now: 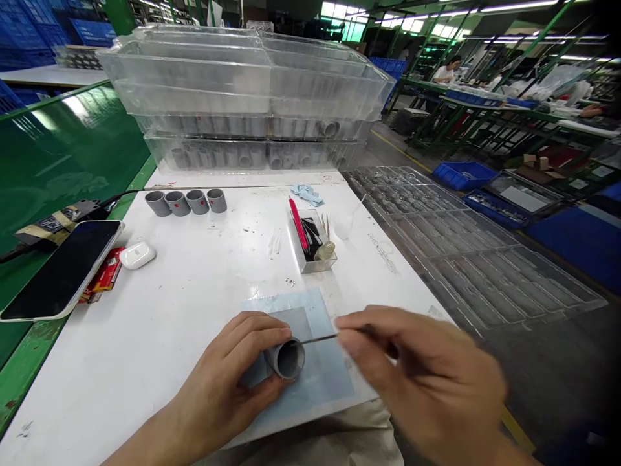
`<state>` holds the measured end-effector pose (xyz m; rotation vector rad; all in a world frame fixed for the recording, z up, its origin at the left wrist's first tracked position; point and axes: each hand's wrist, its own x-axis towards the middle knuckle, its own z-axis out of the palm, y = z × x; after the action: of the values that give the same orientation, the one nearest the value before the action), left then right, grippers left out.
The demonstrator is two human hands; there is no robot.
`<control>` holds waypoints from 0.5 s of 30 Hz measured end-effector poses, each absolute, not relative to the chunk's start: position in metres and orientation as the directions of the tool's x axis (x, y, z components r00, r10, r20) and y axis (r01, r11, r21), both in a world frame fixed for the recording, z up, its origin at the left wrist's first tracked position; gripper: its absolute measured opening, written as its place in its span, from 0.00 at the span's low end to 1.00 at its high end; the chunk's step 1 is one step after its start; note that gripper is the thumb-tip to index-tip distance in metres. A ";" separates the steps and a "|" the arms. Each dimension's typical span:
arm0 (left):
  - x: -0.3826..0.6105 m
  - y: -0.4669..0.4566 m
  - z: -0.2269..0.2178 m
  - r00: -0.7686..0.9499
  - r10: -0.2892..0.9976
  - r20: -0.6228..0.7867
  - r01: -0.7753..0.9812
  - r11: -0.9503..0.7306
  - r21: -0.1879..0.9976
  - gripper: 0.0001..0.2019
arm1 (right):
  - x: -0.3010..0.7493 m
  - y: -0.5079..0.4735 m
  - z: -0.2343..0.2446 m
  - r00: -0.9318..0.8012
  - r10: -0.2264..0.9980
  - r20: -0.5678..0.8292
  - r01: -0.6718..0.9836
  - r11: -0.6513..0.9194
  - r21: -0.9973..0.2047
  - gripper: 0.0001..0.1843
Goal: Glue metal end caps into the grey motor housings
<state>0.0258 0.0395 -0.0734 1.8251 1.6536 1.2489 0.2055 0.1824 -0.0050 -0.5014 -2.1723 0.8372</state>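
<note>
My left hand (237,369) is wrapped round a short grey cylinder (290,360), which lies on its side with its open end facing right and toward me. A thin dark pointed metal tool (317,338) is pinched in my right hand (417,369). The tool's tip reaches the upper rim of the cylinder's opening; whether it touches the inner wall I cannot tell. Beneath my left hand and the cylinder lies a light blue cloth (334,378), with a grey square sheet (295,318) on it. My right hand is slightly blurred.
Several grey cylinders (187,202) stand in a row at the back left. A small clear box (317,264) holds a red pen and tools. At left lie a phone (63,268) and a white earbud case (138,255). Stacked clear plastic trays (194,77) stand behind; more trays (466,246) lie right.
</note>
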 end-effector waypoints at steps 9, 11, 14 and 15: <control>0.026 0.039 -0.079 -0.109 0.916 0.386 0.610 -0.245 0.753 0.22 | 0.192 0.247 -0.002 -0.300 0.657 0.692 0.219 0.753 -0.620 0.03; 0.025 0.040 -0.080 -0.108 0.910 0.400 0.623 -0.251 0.740 0.22 | 0.185 0.257 -0.001 -0.309 0.641 0.702 0.231 0.767 -0.599 0.04; 0.026 0.041 -0.082 -0.127 0.902 0.413 0.637 -0.245 0.731 0.21 | 0.175 0.266 -0.005 -0.375 0.610 0.698 0.259 0.792 -0.553 0.06; 0.027 0.041 -0.083 -0.143 0.900 0.412 0.638 -0.234 0.733 0.20 | 0.173 0.268 -0.007 -0.429 0.608 0.668 0.281 0.792 -0.541 0.07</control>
<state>0.0269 0.0407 -0.0828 1.8423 1.7365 1.3182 0.1730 0.2682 -0.0073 -0.6614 -2.0324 0.4360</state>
